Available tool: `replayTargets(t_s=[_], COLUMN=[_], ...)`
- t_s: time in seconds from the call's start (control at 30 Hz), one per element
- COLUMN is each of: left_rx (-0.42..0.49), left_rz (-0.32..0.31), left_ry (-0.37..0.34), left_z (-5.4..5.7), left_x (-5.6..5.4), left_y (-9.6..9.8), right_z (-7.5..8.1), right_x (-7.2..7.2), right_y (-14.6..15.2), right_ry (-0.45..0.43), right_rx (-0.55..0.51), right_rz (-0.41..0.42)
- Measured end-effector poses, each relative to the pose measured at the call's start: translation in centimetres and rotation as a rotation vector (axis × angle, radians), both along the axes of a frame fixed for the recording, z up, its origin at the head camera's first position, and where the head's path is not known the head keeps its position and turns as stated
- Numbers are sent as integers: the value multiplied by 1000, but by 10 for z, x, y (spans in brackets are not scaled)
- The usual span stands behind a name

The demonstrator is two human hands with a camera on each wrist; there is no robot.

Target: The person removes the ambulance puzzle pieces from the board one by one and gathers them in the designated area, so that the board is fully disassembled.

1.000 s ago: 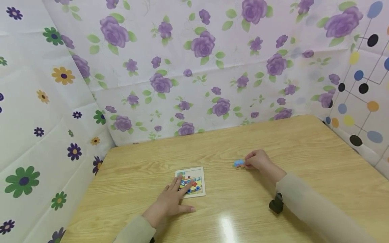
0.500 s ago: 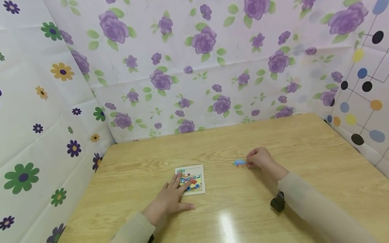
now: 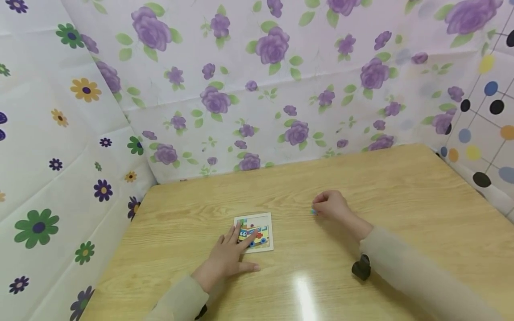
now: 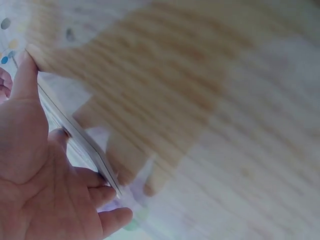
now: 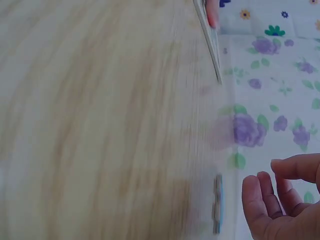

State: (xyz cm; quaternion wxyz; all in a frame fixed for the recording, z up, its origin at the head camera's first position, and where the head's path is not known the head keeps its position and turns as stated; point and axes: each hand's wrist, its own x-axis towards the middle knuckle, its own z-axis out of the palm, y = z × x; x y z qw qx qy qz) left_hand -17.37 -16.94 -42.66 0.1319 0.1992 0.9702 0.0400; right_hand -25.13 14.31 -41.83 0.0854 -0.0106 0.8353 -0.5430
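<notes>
Tabletop (image 3: 201, 200); white-edged vehicle puzzle (image 3: 262, 235) under splayed left hand (image 3: 228, 257); blue piece (image 5: 219, 205) near slack, empty right hand (image 3: 335, 206)

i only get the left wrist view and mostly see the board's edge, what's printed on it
Observer: The head view shows a yellow vehicle with blue wheels and a red cross on the board, partly covered by your side's left hand.

Operator: ok and the right hand, is it gripping anything

Observer: No grip shows: in the right wrist view there is a gap between the right hand and a small piece with blue on the side facing it.
</notes>
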Motion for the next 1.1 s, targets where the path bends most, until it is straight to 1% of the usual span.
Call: replayTargets(t_s=[0.17, 0.3, 0.4, 0.5, 0.63, 0.73, 0.87, 1.1], left_rx=[-30, -57, -73, -80, -79, -88, -85, -90], left_rz=[-13, -34, -45, -43, -31, -39, -52, -60], left_ry=[14, 39, 49, 40, 26, 30, 42, 61], left_z=[0, -1, -1, 0, 3, 5, 6, 8], left_x=[-1, -2, -2, -2, 0, 1, 4, 5], left_y=[0, 0, 0, 0, 2, 2, 3, 3], right_z=[0, -1, -3, -5, -9, -11, -12, -10], right_x=[1, 1, 0, 1, 5, 7, 10, 14], right_y=[-21, -37, -49, -62, -81, -96, -113, -124], right_ry=[31, 33, 34, 56, 104, 143, 172, 226], right_rx=[-1, -52, -59, -18, 52, 114, 186, 350], right_rz=[67, 177, 257, 304, 345, 376, 421, 513])
